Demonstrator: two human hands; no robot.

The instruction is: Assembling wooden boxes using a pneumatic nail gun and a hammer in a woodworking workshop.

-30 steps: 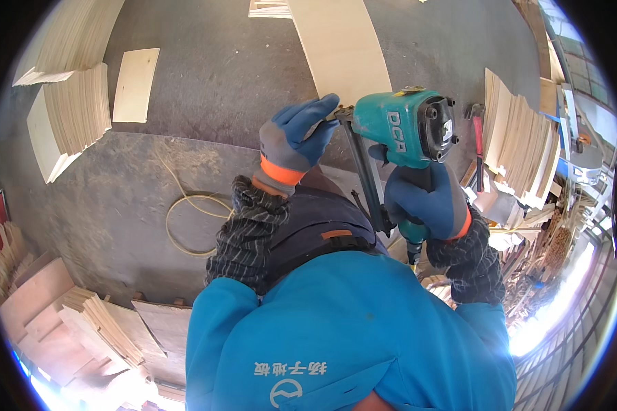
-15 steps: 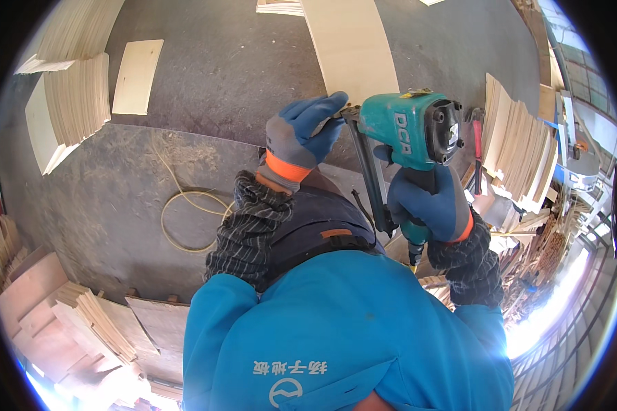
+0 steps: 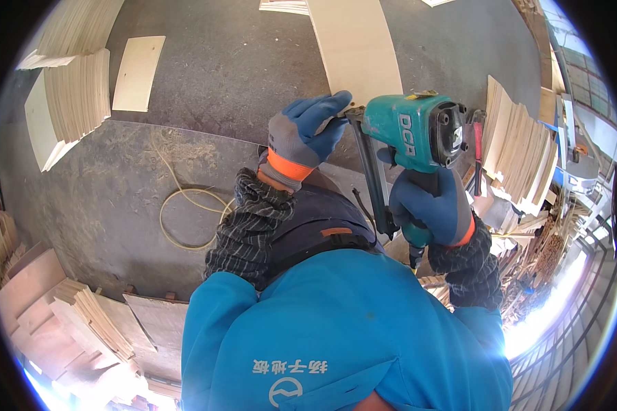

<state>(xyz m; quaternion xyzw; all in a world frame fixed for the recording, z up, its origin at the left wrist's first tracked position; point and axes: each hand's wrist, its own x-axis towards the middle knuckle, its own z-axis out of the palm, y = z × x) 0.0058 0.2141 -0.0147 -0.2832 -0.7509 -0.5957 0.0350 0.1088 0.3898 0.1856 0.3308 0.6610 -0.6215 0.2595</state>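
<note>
A teal and black nail gun [image 3: 408,130] with a long dark magazine is in my right hand [image 3: 432,205]. The gloved fingers wrap its handle below the body. My left hand [image 3: 308,130], in a grey and blue glove with an orange cuff, is beside the gun's nose. Its fingers stretch toward the nose with a gap between the thumb and the upper fingers; I see nothing held in them. Just beyond the nose, the near end of a long pale wooden board [image 3: 360,55] extends away from me. The nose partly hides the contact there.
Stacks of thin wooden sheets [image 3: 79,96] stand at the far left, beside a single panel [image 3: 138,74]. Another stack [image 3: 521,140] is on the right, near a red-handled tool [image 3: 478,140]. A yellowish hose [image 3: 164,226] coils on the floor. More boards [image 3: 89,315] lie at lower left.
Both hands and the nail gun sit very slightly farther right in the picture, and the surroundings have shifted a little. Both hands keep the same pose.
</note>
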